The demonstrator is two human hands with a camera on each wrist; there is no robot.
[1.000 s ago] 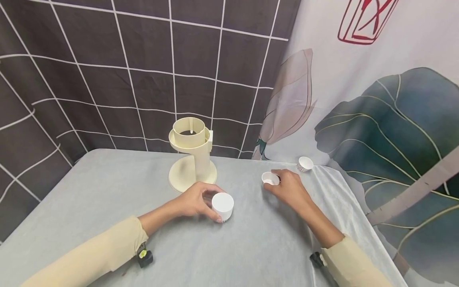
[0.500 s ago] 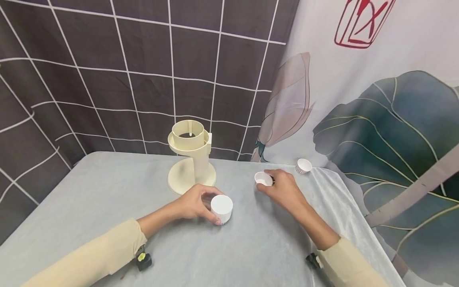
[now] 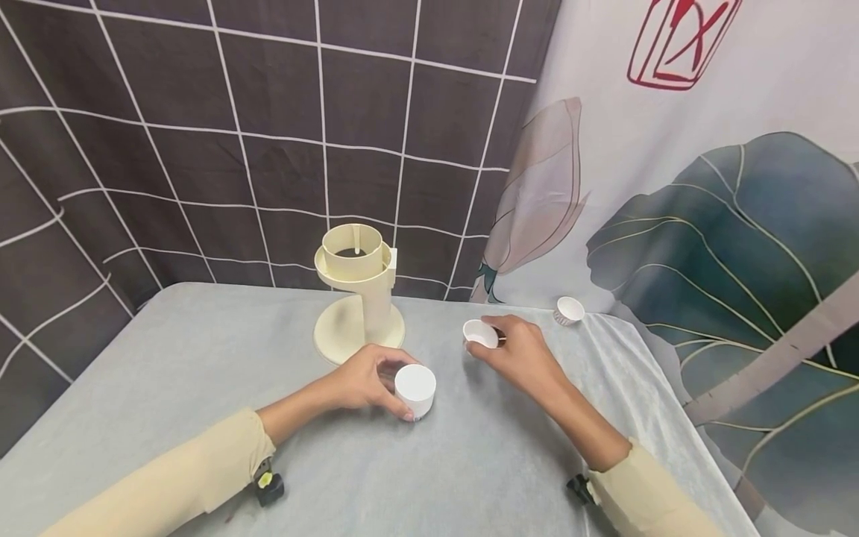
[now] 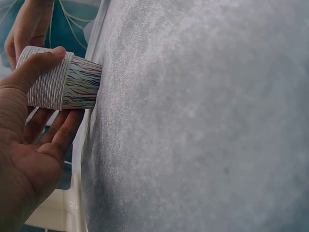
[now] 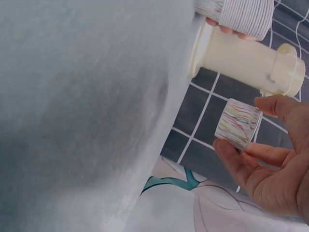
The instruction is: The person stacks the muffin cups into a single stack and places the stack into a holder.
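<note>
In the head view my left hand (image 3: 369, 384) grips a stack of paper cups (image 3: 414, 391) with thumb and fingers around its side. The left wrist view shows the stack's many ribbed rims, with coloured streaks on the lowest cup (image 4: 82, 83), its narrow end at the cloth. My right hand (image 3: 526, 354) pinches a single small paper cup (image 3: 480, 334) by its side, its mouth facing up. In the right wrist view this streaked cup (image 5: 238, 123) hangs clear of the cloth. Another small paper cup (image 3: 569, 311) sits alone at the back right.
A cream stand with a ring-shaped holder (image 3: 356, 257) and round base (image 3: 340, 328) is behind my left hand. Grey cloth (image 3: 201, 350) covers the table. A dark grid curtain (image 3: 268, 164) and a leaf-patterned curtain (image 3: 705, 224) hang behind.
My right hand has carried the small paper cup leftward, closer to the stack. My left hand keeps its hold on the cup stack, and the stand and far cup stay put.
</note>
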